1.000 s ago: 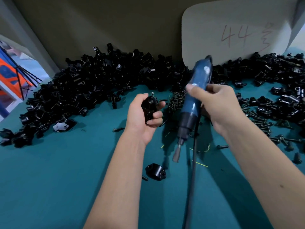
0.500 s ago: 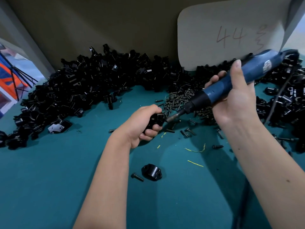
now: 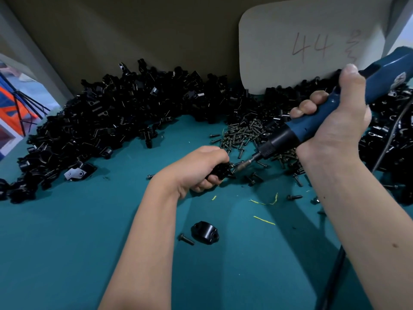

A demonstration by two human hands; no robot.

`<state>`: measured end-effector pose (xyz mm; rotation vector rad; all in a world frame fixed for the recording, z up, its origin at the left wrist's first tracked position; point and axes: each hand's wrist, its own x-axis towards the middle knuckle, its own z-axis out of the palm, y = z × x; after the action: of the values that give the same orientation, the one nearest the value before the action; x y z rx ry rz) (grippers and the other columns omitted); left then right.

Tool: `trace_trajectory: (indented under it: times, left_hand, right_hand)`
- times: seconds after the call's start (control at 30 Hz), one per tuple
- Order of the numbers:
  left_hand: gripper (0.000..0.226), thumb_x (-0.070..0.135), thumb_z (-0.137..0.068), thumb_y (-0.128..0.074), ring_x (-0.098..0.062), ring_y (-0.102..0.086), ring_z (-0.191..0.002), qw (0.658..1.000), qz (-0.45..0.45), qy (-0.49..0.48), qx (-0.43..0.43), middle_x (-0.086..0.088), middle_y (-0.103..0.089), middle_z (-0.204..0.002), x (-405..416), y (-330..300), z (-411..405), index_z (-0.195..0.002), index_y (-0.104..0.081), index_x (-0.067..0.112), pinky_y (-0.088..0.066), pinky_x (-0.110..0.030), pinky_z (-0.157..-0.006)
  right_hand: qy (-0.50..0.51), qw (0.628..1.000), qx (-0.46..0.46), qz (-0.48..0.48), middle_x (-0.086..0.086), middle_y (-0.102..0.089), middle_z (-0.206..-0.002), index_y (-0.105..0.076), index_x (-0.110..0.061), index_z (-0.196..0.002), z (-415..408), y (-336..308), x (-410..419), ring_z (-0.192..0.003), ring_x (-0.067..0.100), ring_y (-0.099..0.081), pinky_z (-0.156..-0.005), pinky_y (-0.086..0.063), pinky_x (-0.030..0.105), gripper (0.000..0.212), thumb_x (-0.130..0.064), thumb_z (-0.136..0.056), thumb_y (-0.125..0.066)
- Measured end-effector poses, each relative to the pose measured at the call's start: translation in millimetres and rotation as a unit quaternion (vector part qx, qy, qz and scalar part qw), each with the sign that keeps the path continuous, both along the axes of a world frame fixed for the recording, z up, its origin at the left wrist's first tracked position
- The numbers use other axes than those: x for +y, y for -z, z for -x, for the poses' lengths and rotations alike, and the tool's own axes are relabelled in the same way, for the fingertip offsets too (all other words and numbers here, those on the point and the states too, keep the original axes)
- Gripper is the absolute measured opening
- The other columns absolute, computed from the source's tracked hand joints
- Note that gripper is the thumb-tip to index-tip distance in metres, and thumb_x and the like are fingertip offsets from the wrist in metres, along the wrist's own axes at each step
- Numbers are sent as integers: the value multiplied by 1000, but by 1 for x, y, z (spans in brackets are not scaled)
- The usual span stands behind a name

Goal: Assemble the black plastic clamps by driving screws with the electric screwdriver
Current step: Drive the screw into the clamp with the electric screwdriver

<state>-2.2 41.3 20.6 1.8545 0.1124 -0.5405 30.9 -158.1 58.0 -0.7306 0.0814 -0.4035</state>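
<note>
My left hand [image 3: 196,168] grips a black plastic clamp [image 3: 220,170] low over the teal table, mostly hidden by my fingers. My right hand [image 3: 330,121] holds the blue electric screwdriver [image 3: 317,121] slanted down to the left. Its bit [image 3: 242,164] meets a screw on the right side of the clamp. A pile of loose screws [image 3: 243,133] lies just behind the clamp.
A big heap of black clamp parts [image 3: 107,117] curves along the back of the teal table [image 3: 67,242]. One clamp half [image 3: 205,232] and a single screw [image 3: 186,239] lie near my left forearm. A card marked 44 [image 3: 308,45] leans on the back wall. The screwdriver's cord [image 3: 335,271] hangs at the right.
My right hand swung the screwdriver from upright to slanted and brought its bit onto the clamp. My left hand lowered the clamp toward the table.
</note>
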Motion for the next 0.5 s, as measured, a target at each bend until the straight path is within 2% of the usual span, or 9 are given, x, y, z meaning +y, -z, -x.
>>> trace_trajectory:
  times: [0.2,0.37,0.5]
  left_hand:
    - [17,27,-95,-47,-10,-24,-42,1000,-9,12,-3,5,-41,-53,1,1,-1,-78,-43,26,-16,-14,-41]
    - [13,44,-74,-50,-10,-28,-42,998,-59,27,-14,6,-47,-51,-1,3,-4,-76,-49,30,-20,-17,-41]
    - [16,44,-71,-49,-7,-33,-39,997,-72,32,-26,9,-47,-47,-5,6,-6,-76,-50,29,-22,-17,-39]
  right_hand:
    - [9,1000,-3,-13,1,-47,-67,-41,-15,-108,0,-4,-1,-54,16,-43,-54,-42,31,32,-27,-95,-68]
    - [12,1000,-12,0,0,-48,-66,-42,-14,-107,2,-5,2,-52,15,-44,-54,-43,31,30,-23,-95,-67]
    - [15,999,-18,23,0,-47,-65,-40,-13,-103,2,-5,2,-51,15,-43,-53,-42,30,25,-14,-93,-63]
